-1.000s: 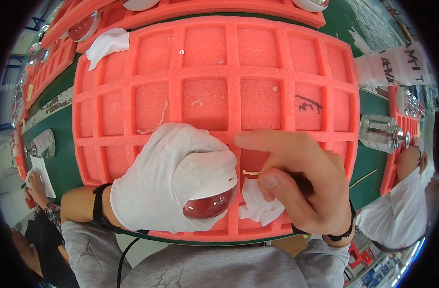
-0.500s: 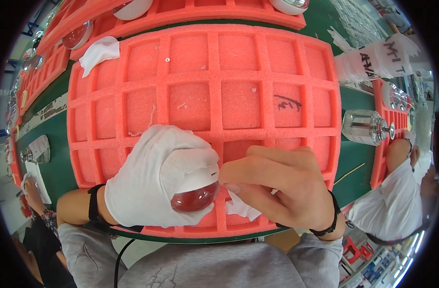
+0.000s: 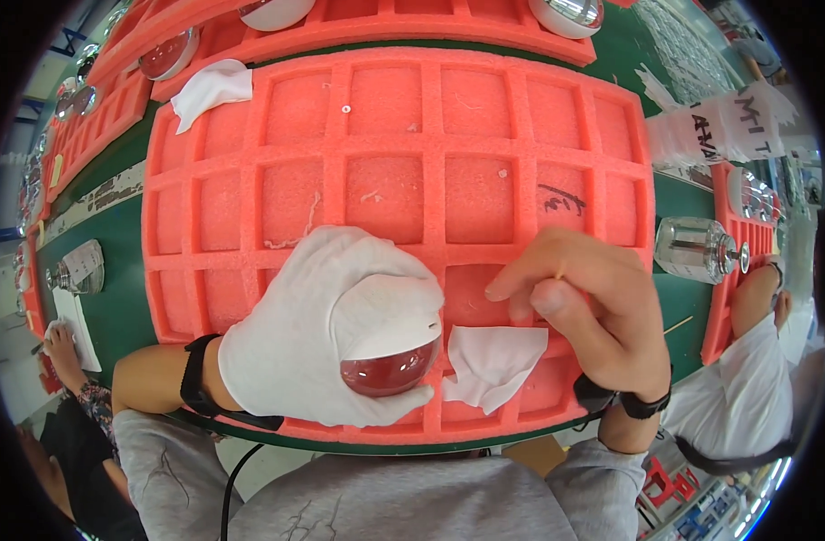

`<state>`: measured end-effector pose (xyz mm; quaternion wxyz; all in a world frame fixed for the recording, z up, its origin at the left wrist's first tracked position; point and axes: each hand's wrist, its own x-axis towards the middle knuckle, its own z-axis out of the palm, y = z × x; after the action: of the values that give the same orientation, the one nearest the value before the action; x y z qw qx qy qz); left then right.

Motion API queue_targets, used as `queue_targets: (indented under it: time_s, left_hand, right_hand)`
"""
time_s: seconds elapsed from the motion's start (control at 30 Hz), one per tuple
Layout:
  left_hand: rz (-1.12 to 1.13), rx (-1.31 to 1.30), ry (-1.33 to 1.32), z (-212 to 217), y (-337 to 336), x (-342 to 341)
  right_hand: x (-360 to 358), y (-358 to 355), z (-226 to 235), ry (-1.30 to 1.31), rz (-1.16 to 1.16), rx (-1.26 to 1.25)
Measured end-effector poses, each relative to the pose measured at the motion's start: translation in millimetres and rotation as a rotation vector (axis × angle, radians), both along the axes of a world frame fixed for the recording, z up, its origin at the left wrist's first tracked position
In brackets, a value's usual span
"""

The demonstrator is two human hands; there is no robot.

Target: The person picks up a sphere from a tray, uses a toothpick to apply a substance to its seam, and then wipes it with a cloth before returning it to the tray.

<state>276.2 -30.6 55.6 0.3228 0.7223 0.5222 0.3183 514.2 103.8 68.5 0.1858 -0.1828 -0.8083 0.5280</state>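
My left hand (image 3: pixel 295 329), in a white glove, is wrapped round a rounded piece (image 3: pixel 390 368) with a glossy dark red dome and a white upper part. A small dark slot shows on the white part. My right hand (image 3: pixel 602 311) is bare and apart from the piece, to its right. Its thumb and index finger pinch a thin yellowish stick (image 3: pixel 559 274), of which only a short bit shows. Both hands are over a red foam tray (image 3: pixel 399 149) with square compartments. A white cloth (image 3: pixel 495 363) lies on the tray between the hands.
Another white cloth (image 3: pixel 212 90) hangs on the tray's far left corner. Glass jars stand left (image 3: pixel 80 269) and right (image 3: pixel 696 248) on the green table. A thin stick (image 3: pixel 678 325) lies at the right. Further foam trays (image 3: pixel 412 29) hold shiny domes. Co-workers sit at both sides.
My right hand has drawn away from the red-domed piece to the right, uncovering more of the cloth. The left hand keeps its hold. The whole view has shifted slightly.
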Motion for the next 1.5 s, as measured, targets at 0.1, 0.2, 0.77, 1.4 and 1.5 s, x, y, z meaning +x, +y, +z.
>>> queue_targets:
  time_s: [0.1, 0.2, 0.77, 1.4, 1.5]
  left_hand:
    - [0.001, 0.022, -0.033, -3.6, 1.4, -0.2]
    - [0.004, 0.035, -0.051, -7.0, 1.2, -1.1]
    - [-0.110, 0.059, -0.053, -16.9, 0.0, -17.2]
    - [-0.082, 0.056, 0.002, -14.7, 1.3, -12.8]
    - [-0.090, 0.065, -0.006, -16.2, 1.8, -13.3]
  right_hand:
    - [1.2, -3.0, 12.6, -0.073, 0.008, -0.044]
    - [1.3, -5.3, 14.9, -0.038, 0.043, -0.151]
    - [-5.6, -42.3, 16.6, 0.336, -0.006, -0.498]
    - [-10.3, -31.8, 12.0, 0.006, 0.043, -0.399]
    - [-10.6, -25.4, 6.7, 0.013, 0.076, -0.331]
